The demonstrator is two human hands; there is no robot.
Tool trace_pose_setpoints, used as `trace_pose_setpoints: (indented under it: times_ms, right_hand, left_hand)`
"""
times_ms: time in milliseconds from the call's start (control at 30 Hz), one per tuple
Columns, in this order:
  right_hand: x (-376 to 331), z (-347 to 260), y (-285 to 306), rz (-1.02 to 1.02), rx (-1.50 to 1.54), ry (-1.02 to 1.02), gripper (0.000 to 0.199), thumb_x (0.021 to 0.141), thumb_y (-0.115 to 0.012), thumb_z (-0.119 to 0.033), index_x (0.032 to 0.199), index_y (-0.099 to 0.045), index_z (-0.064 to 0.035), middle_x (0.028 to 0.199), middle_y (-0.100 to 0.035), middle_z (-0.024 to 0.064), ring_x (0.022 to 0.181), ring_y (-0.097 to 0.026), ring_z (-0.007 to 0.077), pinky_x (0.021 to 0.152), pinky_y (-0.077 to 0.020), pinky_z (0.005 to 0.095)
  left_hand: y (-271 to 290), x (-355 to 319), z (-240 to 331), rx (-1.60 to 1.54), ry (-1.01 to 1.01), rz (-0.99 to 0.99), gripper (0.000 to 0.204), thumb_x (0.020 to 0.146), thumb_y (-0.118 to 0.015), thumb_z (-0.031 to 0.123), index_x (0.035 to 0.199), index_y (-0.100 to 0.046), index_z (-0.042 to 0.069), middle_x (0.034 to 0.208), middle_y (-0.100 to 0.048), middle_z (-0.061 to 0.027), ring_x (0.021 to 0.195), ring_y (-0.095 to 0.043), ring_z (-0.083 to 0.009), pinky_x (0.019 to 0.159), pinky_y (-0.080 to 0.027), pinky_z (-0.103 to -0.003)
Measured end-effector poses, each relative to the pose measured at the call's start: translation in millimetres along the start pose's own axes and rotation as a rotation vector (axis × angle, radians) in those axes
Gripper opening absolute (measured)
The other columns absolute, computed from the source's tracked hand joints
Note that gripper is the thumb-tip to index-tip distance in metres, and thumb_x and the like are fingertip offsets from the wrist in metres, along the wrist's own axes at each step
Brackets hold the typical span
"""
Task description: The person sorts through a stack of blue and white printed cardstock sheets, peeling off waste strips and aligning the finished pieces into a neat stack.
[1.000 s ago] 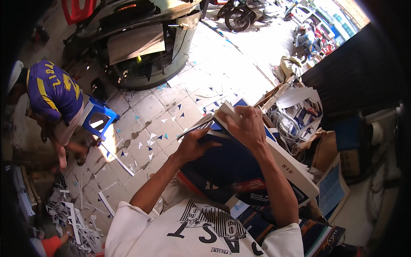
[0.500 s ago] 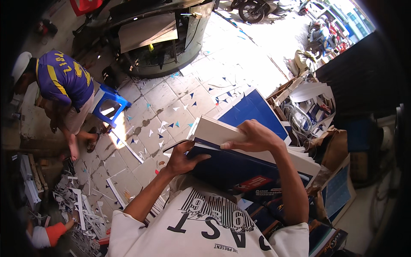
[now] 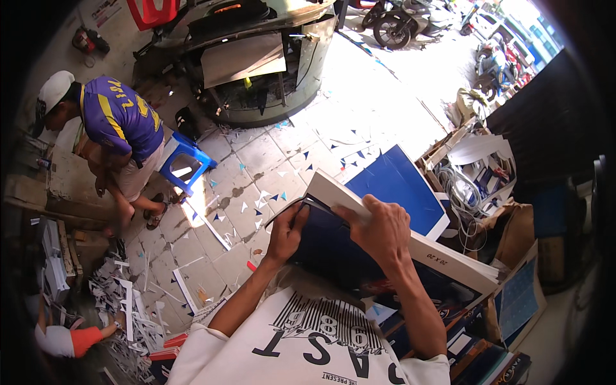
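A wide stack of printed sheets (image 3: 324, 240), dark blue on its front with a white border, stands tilted against my body. My left hand (image 3: 285, 237) is closed round its left edge, the thumb and fingers near the upper corner. Over the white top margin (image 3: 430, 255) bends my right hand (image 3: 380, 231), its fingers curled at the edge and the forefinger smeared by motion. Just beyond the stack lies a large bright blue sheet (image 3: 394, 192) with a white border. Whether the stack is loose sheets or bound is hard to tell.
A person in a purple shirt (image 3: 122, 119) bends at the left beside a blue plastic stool (image 3: 186, 160). Another person's orange clothing (image 3: 86, 340) shows at lower left, by heaped paper strips (image 3: 122, 308). A box of scraps (image 3: 478, 157) stands right; a rounded counter (image 3: 308, 70) stands ahead.
My right hand has shifted along the top edge, its thumb lifting off the dark front. My left hand has moved up toward the corner. The whole view has swung slightly.
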State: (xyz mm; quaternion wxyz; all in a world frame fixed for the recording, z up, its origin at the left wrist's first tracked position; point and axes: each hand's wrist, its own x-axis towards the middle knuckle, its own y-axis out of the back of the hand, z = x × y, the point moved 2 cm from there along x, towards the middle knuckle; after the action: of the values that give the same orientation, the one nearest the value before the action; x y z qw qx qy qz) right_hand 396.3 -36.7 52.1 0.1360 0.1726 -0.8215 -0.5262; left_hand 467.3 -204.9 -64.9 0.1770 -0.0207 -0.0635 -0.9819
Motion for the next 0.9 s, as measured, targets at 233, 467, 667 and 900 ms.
trace_pose_setpoints:
  times_ms: [233, 467, 667, 900]
  right_hand:
    - [5.6, -2.2, -6.2, -0.017, -0.042, -0.019, 0.047, 0.087, -0.068, -0.046, 0.074, -0.066, -0.0007, 0.059, -0.065, 0.0155, 0.052, -0.066, 0.0311, 0.056, -0.0507, 0.0412]
    - [-13.2, -3.1, -16.8, 0.102, -0.029, 0.119, 0.043, 0.087, -0.069, -0.041, 0.068, -0.060, -0.0043, 0.059, -0.065, 0.0115, 0.047, -0.063, 0.0261, 0.053, -0.0493, 0.0354]
    - [-41.8, -17.2, -17.5, 0.352, -0.047, 0.359, 0.035, 0.081, -0.077, -0.035, 0.068, -0.060, -0.0078, 0.055, -0.063, 0.0090, 0.043, -0.059, 0.0213, 0.048, -0.0452, 0.0333]
    - [-25.4, -11.1, -22.5, 0.304, -0.036, 0.352, 0.028, 0.080, -0.076, -0.030, 0.077, -0.063, -0.0061, 0.066, -0.066, 0.0065, 0.055, -0.065, 0.0176, 0.055, -0.0472, 0.0291]
  left_hand:
    - [2.6, 5.0, -8.0, 0.259, 0.095, 0.027, 0.028, 0.101, -0.053, 0.019, 0.101, -0.063, -0.007, 0.090, -0.067, -0.0218, 0.084, -0.063, -0.0380, 0.077, -0.049, -0.038]
    - [0.6, 23.4, -18.0, 0.393, 0.054, -0.001, 0.032, 0.098, -0.058, 0.026, 0.094, -0.064, -0.004, 0.067, -0.056, -0.0126, 0.064, -0.050, -0.0179, 0.059, -0.041, -0.033]
    - [5.5, 21.4, -72.8, 0.379, -0.559, -0.039, 0.011, 0.090, -0.057, 0.007, 0.089, -0.065, 0.000, 0.091, -0.065, -0.0169, 0.079, -0.065, -0.0300, 0.069, -0.053, -0.040]
    - [23.1, 11.7, -82.6, 0.691, -0.306, -0.241, 0.017, 0.095, -0.052, 0.013, 0.083, -0.053, 0.001, 0.078, -0.063, -0.0183, 0.072, -0.065, -0.0318, 0.063, -0.052, -0.039]
